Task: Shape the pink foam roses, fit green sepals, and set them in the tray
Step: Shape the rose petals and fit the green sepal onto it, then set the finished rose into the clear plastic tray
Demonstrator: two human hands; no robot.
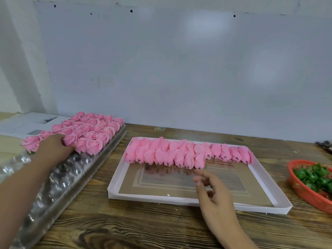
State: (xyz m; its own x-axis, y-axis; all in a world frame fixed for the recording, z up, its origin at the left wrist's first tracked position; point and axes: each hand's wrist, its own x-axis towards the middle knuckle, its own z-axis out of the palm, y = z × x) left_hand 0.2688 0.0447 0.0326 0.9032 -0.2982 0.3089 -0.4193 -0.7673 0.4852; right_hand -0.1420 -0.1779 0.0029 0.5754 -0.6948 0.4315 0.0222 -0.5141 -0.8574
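finished pink roses (86, 133) fill the far end of the clear dimpled tray (59, 177) on the left. left hand (53, 148) rests on them, can't tell if it's gripping one. unshaped buds (186, 153) lie in rows in the white box lid (179, 200); right hand (213, 191) hovers there loose and empty. green sepals (316, 175) sit in the orange basket (305, 191) far right.

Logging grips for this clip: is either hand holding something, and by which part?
The left hand reaches among the pink roses; its fingertips are hidden, so cannot tell. The right hand holds nothing.
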